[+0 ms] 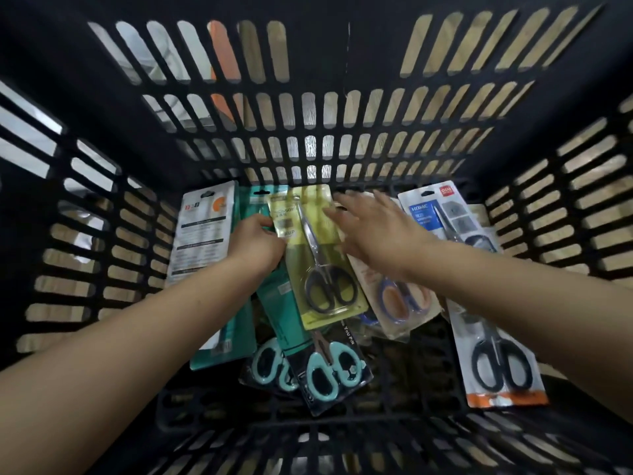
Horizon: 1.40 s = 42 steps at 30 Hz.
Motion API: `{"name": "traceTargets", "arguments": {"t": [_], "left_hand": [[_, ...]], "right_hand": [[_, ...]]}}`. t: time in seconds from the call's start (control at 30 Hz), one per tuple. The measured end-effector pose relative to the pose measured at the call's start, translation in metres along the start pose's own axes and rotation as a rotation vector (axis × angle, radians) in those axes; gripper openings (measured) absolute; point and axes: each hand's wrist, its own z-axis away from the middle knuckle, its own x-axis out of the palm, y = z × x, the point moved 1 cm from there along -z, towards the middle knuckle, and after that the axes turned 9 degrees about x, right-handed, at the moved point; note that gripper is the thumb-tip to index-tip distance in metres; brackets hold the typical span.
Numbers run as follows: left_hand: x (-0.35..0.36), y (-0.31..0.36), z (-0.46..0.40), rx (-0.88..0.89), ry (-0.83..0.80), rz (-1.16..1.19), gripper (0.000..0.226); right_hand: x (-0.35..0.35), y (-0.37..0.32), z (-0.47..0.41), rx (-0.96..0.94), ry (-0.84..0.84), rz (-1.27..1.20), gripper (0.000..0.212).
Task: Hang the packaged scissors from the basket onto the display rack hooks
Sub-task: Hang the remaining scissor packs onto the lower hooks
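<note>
Both my hands reach deep into the black slatted basket (pixel 102 234). My left grip (pixel 255 243) pinches the yellow scissors pack's (pixel 317 255) left edge; my right grip (pixel 373 234) spreads open over its right edge. I count about seven packs, walls close around.

Two bare forearms reach in from the bottom corners of the view, with no sleeves, watch, bracelets or gloves visible on either. The left hand (pixel 255 243) and the right hand (pixel 373 231) show no rings. Fingernails look short and unpainted, though motion blur softens them.
</note>
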Motion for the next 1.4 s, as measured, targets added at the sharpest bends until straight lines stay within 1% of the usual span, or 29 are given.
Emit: {"name": "traceTargets", "arguments": {"t": [0.1,0.17,0.2,0.23,0.3,0.33,0.4,0.5,0.57,0.7,0.73,0.77,0.8,0.87,0.9,1.0,1.07,1.13,1.23,1.33,1.4], "left_hand": [[-0.003,0.003,0.004,-0.022,-0.003,0.039,0.055],[-0.003,0.008,0.008,-0.046,-0.024,0.03,0.061],[-0.001,0.011,0.01,-0.054,-0.04,0.015,0.06],[0.001,0.014,0.012,-0.058,-0.055,0.006,0.054],[0.006,0.017,0.013,-0.056,-0.074,0.011,0.033],[0.008,0.016,0.013,-0.05,-0.082,0.02,0.028],[0.011,0.015,0.014,-0.022,-0.102,0.026,0.031],[0.011,0.014,0.015,0.019,-0.114,0.045,0.033],[0.01,0.013,0.015,0.032,-0.127,0.054,0.032],[0.008,0.013,0.015,0.037,-0.123,0.048,0.028],[0.007,0.013,0.015,0.035,-0.116,0.053,0.027],[0.005,0.013,0.015,0.032,-0.11,0.068,0.027],[0.004,0.013,0.014,0.028,-0.102,0.085,0.026],[0.002,0.015,0.015,0.021,-0.093,0.124,0.026],[0.001,0.016,0.015,0.016,-0.097,0.145,0.027],[0.0,0.02,0.014,-0.009,-0.122,0.269,0.027],[-0.001,0.023,0.014,-0.017,-0.143,0.337,0.033],[-0.004,0.022,0.012,-0.019,-0.168,0.352,0.036],[-0.006,0.015,0.014,-0.049,-0.198,0.429,0.021],[-0.002,0.011,0.013,-0.043,-0.246,0.424,0.014],[0.004,0.009,0.013,-0.048,-0.244,0.392,0.014]], "right_hand": [[-0.017,0.018,0.008,0.143,0.175,-0.125,0.06],[-0.023,0.032,0.011,0.292,0.212,-0.163,0.056],[-0.022,0.038,0.011,0.376,0.181,-0.196,0.057],[-0.018,0.044,0.011,0.449,0.118,-0.254,0.059],[-0.01,0.048,0.012,0.542,-0.058,-0.418,0.065],[-0.006,0.047,0.014,0.561,-0.131,-0.477,0.067],[0.002,0.042,0.017,0.575,-0.23,-0.492,0.069],[0.013,0.029,0.019,0.59,-0.254,-0.389,0.079],[0.017,0.023,0.019,0.616,-0.232,-0.395,0.081],[0.019,0.022,0.018,0.695,-0.25,-0.436,0.097],[0.02,0.023,0.018,0.702,-0.246,-0.443,0.093],[0.021,0.025,0.017,0.704,-0.231,-0.486,0.084],[0.022,0.028,0.016,0.71,-0.212,-0.583,0.07],[0.018,0.032,0.016,0.711,-0.17,-0.858,0.043],[0.015,0.033,0.017,0.705,-0.161,-0.949,0.032],[0.004,0.034,0.016,0.686,-0.152,-1.101,0.013],[-0.001,0.033,0.014,0.674,-0.132,-1.219,0.015],[-0.003,0.035,0.013,0.716,-0.131,-1.303,0.012],[0.002,0.035,0.018,0.761,-0.138,-1.392,0.004],[0.009,0.028,0.025,0.836,-0.112,-1.395,0.02],[0.019,0.028,0.026,0.868,-0.124,-1.39,0.022]]}}
